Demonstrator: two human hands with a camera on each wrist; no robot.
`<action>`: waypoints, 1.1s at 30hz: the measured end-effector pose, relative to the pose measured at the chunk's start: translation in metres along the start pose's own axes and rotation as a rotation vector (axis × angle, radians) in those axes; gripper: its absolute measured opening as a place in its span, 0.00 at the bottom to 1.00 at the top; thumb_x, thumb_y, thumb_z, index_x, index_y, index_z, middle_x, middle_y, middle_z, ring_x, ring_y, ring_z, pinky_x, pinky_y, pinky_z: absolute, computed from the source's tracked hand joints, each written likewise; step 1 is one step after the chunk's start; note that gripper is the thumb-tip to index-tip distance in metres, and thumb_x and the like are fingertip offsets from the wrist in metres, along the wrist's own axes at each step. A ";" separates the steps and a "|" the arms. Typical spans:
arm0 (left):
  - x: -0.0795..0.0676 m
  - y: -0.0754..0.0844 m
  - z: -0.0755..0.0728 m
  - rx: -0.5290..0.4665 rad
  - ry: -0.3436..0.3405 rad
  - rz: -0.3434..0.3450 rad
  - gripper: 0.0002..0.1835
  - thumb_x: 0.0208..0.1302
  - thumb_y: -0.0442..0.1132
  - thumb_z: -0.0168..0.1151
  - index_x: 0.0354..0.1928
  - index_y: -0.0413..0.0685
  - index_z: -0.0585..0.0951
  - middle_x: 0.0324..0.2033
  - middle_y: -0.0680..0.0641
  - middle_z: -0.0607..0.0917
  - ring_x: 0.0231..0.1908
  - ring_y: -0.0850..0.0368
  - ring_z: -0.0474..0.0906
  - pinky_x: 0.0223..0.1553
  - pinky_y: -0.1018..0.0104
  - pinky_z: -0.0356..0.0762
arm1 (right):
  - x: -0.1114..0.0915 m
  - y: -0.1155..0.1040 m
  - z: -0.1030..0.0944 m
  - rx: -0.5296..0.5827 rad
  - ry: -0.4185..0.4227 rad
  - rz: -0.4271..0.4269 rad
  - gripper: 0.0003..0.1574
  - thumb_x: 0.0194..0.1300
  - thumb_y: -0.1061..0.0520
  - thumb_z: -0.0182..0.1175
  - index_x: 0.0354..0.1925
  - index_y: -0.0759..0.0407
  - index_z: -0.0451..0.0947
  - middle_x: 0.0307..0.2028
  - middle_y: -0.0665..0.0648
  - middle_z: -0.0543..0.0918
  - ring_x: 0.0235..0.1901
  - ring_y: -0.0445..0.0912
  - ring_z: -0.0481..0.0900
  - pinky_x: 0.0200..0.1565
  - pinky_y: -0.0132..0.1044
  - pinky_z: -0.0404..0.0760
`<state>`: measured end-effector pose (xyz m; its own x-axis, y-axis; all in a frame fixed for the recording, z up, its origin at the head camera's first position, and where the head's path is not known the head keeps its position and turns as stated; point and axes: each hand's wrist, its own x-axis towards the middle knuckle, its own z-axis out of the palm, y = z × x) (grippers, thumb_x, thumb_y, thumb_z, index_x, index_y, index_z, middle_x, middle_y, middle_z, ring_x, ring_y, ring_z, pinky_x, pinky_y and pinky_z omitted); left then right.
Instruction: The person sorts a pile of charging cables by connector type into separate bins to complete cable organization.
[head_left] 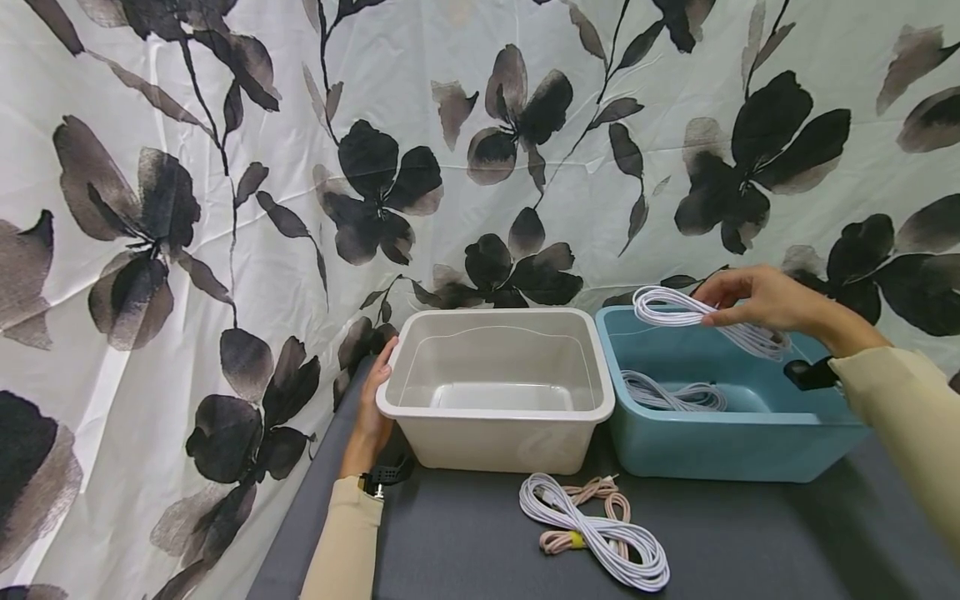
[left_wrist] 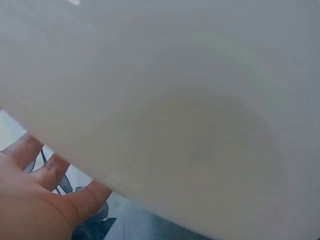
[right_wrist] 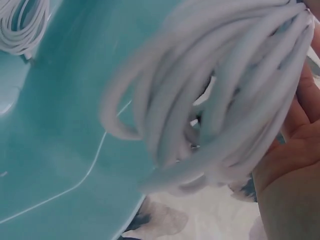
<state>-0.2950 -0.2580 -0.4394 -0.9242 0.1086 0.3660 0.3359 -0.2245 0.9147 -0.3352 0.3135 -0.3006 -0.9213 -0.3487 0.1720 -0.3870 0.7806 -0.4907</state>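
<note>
My right hand [head_left: 768, 302] pinches a coiled white cable [head_left: 671, 307] over the blue bin [head_left: 738, 454]. In the right wrist view the cable's loops [right_wrist: 220, 100] hang out in front of the palm. Inside the blue bin lies another white cable bundle [head_left: 675, 393]. My left hand [head_left: 372, 412] rests with its fingers extended against the left side of the cream bin [head_left: 495, 442]. Its fingertips are hidden behind the bin's wall in the left wrist view. The cream bin's inside shows a bare floor.
In front of the bins, a white cable bundle [head_left: 592, 533] lies across a pinkish-tan cable [head_left: 558, 542] with a yellow tie on the dark grey tabletop [head_left: 450, 533]. A white floral curtain [head_left: 420, 75] hangs close behind the bins and down the left side.
</note>
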 end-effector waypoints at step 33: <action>0.002 -0.006 -0.001 0.004 -0.010 -0.010 0.30 0.72 0.46 0.34 0.75 0.56 0.54 0.75 0.53 0.55 0.74 0.52 0.50 0.69 0.57 0.51 | 0.024 0.033 0.027 0.110 -0.184 -0.012 0.21 0.54 0.53 0.71 0.46 0.58 0.81 0.35 0.57 0.84 0.33 0.44 0.80 0.37 0.34 0.80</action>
<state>-0.2988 -0.2576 -0.4441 -0.9257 0.1204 0.3586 0.3274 -0.2196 0.9190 -0.3697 0.3171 -0.3353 -0.8904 -0.4545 0.0247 -0.3826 0.7180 -0.5814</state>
